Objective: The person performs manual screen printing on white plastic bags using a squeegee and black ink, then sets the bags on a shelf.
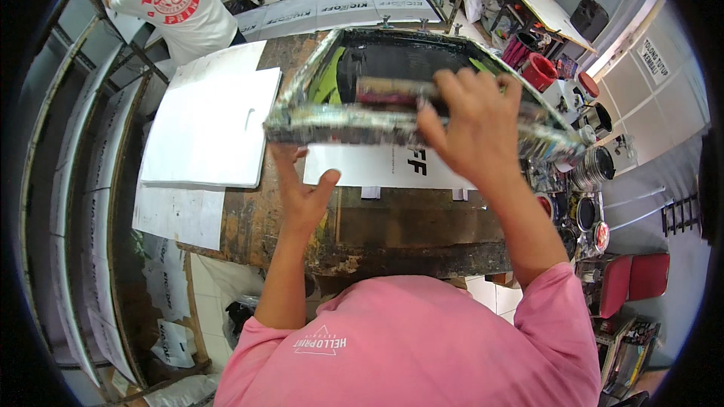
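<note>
Steadying the screen frame (332,130), upper centre, above the printed sheet (354,163) probably calls for a level right hand (481,122), its grip clamped on the squeegee (392,90), while the left hand (299,194), grip apart, sits below the near-left corner, contact unclear.

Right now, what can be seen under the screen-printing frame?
A white sheet with black print lies partly under the screen-printing frame, on the worn table. Only its near part shows; the frame covers the rest and anything else there.
</note>
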`<state>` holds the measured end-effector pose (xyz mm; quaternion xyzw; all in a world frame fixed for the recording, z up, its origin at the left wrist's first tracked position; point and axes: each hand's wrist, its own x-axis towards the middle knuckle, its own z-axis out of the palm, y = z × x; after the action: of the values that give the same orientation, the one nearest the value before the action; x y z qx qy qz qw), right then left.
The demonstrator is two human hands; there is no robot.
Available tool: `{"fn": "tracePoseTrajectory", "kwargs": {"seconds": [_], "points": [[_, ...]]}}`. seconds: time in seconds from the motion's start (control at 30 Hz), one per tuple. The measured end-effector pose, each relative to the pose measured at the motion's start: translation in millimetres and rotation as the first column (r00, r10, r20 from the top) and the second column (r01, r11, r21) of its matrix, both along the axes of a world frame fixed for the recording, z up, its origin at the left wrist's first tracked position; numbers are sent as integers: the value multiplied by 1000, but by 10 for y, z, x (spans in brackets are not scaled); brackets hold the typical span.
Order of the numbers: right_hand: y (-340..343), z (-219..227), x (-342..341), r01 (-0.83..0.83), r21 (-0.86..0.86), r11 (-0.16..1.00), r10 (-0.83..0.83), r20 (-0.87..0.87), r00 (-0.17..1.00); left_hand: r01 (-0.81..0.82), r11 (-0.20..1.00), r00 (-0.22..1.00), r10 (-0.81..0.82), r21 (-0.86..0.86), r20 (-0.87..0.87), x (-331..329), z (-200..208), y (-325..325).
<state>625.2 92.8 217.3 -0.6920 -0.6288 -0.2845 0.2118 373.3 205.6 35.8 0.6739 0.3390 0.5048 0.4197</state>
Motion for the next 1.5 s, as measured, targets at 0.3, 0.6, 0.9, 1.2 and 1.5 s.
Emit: {"fn": "tracePoseTrajectory", "kwargs": {"seconds": [0.3,0.6,0.9,1.2,1.5], "points": [[464,640,330,-13,80,997,13,1,1000,113,971,315,164,209,-935,204,-685,-320],[641,821,479,-37,127,991,29,68,997,43,968,281,225,246,-933,235,-810,-373],[710,938,277,14,179,984,12,-147,989,73,997,509,-33,5,-860,387,-545,-240],[605,781,445,-65,123,990,67,-13,998,94,989,475,56,114,-878,381,-526,-374],[691,818,506,-102,155,983,108,-34,994,103,952,880,48,287,-473,849,163,288]]}}
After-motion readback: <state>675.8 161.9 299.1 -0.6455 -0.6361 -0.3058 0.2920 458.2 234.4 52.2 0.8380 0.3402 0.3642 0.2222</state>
